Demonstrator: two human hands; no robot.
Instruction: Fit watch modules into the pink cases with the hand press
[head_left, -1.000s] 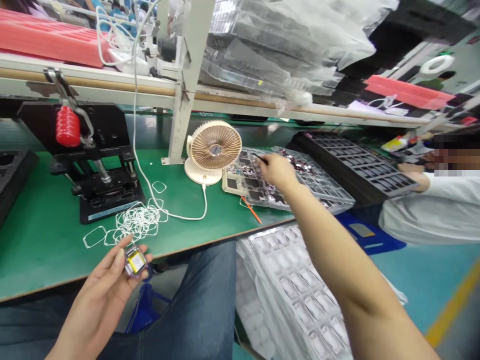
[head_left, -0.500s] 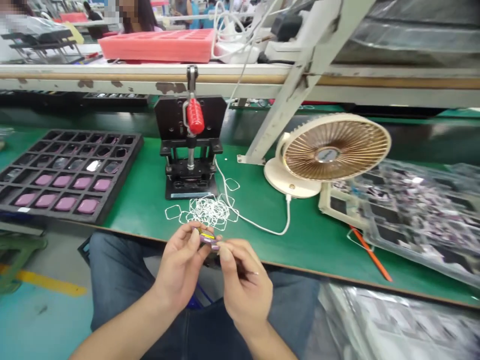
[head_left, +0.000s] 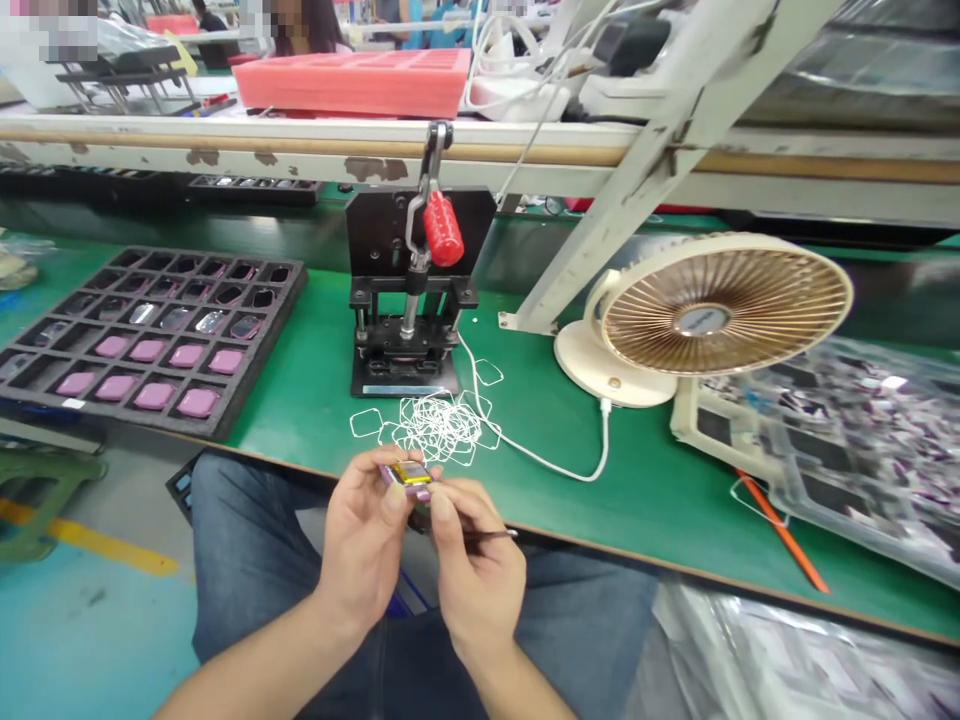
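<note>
My left hand (head_left: 364,535) is closed on a small purple part with a yellow inset (head_left: 407,475), held over my lap just in front of the table edge. My right hand (head_left: 472,570) pinches thin dark tweezers (head_left: 491,535) and touches the same part with its fingertips. A heap of thin white ring gaskets (head_left: 439,425) lies on the green table (head_left: 300,390) right behind my hands. Behind the heap stands a black hand press with a red handle (head_left: 412,300).
A black tray (head_left: 285,300) with purple parts sits at left. A beige desk fan (head_left: 712,310) with a white cable stands at right, beside clear trays of parts (head_left: 847,440) and an orange stick (head_left: 784,530). A shelf rail with a pink foam tray (head_left: 352,85) runs overhead.
My right hand came back from the clear trays at right and joined my left hand on the purple part. My view swung left, bringing the black tray into sight.
</note>
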